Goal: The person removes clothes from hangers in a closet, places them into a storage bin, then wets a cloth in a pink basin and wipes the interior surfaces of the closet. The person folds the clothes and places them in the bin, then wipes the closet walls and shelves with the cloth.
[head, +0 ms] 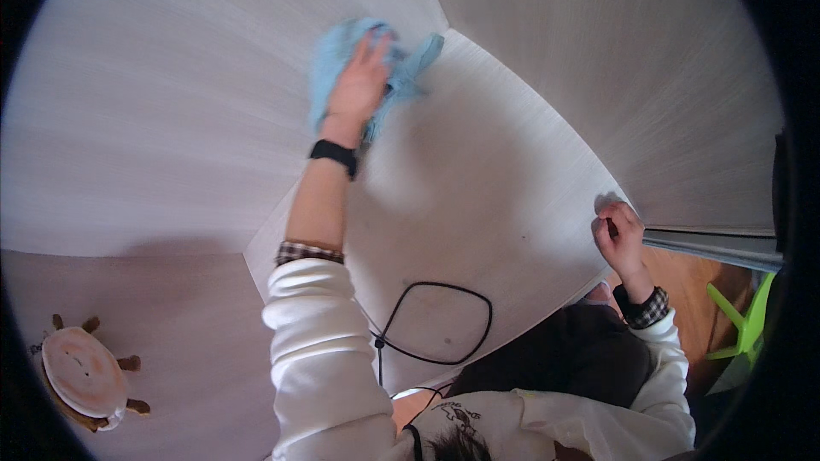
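A light blue cloth lies bunched under my left hand, pressed to a pale wood-grain side panel. One twisted end of it reaches toward the corner where the panels meet. The hand is slightly blurred, and a black band circles its wrist. My right hand, with its fingers curled and no object visible in it, rests at the right edge of the pale base board. It is close to the foot of the right-hand panel.
A black cord loop shows over the board in front of my body. At lower left is a round cream plush toy with brown limbs, against another panel. A bright green plastic object stands on the orange-brown floor at right.
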### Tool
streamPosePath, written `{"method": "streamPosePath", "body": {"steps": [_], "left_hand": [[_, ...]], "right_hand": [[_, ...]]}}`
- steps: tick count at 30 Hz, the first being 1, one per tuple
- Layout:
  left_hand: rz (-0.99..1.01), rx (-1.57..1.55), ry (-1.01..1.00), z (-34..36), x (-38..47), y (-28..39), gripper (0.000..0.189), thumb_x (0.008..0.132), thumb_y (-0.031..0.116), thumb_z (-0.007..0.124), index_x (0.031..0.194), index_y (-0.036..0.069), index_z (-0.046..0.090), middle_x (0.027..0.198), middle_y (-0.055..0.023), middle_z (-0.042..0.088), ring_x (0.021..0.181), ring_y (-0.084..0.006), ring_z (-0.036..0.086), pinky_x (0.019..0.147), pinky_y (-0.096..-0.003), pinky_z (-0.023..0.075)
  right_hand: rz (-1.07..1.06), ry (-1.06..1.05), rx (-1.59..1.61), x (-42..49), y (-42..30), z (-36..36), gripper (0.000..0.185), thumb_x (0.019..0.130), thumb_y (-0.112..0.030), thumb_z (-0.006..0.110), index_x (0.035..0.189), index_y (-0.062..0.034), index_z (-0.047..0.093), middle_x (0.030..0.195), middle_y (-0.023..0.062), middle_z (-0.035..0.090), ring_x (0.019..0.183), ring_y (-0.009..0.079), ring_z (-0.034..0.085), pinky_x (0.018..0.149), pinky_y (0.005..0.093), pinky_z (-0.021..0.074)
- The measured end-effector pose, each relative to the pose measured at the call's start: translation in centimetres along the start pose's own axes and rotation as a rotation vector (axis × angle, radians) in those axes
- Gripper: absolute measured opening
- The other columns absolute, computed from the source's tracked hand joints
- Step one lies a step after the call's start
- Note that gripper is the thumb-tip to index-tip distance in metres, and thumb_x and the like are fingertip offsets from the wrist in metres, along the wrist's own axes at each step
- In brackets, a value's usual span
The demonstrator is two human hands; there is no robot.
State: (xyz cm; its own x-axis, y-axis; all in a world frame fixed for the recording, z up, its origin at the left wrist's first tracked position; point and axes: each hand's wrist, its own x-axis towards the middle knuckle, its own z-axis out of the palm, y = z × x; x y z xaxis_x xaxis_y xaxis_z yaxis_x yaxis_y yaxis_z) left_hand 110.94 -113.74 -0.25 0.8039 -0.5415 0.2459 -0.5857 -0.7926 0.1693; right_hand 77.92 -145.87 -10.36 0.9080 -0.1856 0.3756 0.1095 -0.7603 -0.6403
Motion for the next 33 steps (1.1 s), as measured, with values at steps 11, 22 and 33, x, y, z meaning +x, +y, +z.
{"method": "streamPosePath", "body": {"steps": [11,22,33], "left_hand": [[-0.074,-0.194,-0.267,9.6,0.7,1.8,0.068,0.089,0.052,0.036,0.141,0.010,0.022,0.145,-0.0185,0.021,0.129,-0.0363,0.030,0.107,-0.0386,0.0241],[-0.517,-0.140,-0.195,3.0,-23.9,-13.1,0.070,0.087,0.047,0.046,0.136,0.001,0.027,0.139,-0.0206,0.033,0.127,-0.0327,0.034,0.104,-0.0348,0.0281],[-0.218,-0.140,0.037,6.1,-20.7,-11.8,0.059,0.082,0.030,0.057,0.130,0.002,0.038,0.131,-0.0221,0.041,0.122,-0.0363,0.040,0.103,-0.0409,0.0297]], "right_hand": [[-0.125,0.004,-0.114,-0.5,1.0,-0.2,0.008,0.076,0.001,0.056,0.084,-0.0019,0.056,0.087,0.0148,0.058,0.077,0.0282,0.058,0.068,0.0335,0.0475],[-0.016,-0.067,-0.092,-0.2,1.3,-0.4,0.007,0.078,0.001,0.051,0.085,-0.0002,0.053,0.088,0.0137,0.054,0.081,0.0264,0.056,0.072,0.0313,0.0449],[-0.101,0.053,-0.129,0.7,-0.5,-1.0,0.007,0.069,-0.001,0.056,0.076,-0.0023,0.055,0.078,0.0121,0.055,0.069,0.0279,0.056,0.060,0.0340,0.0459]]}}
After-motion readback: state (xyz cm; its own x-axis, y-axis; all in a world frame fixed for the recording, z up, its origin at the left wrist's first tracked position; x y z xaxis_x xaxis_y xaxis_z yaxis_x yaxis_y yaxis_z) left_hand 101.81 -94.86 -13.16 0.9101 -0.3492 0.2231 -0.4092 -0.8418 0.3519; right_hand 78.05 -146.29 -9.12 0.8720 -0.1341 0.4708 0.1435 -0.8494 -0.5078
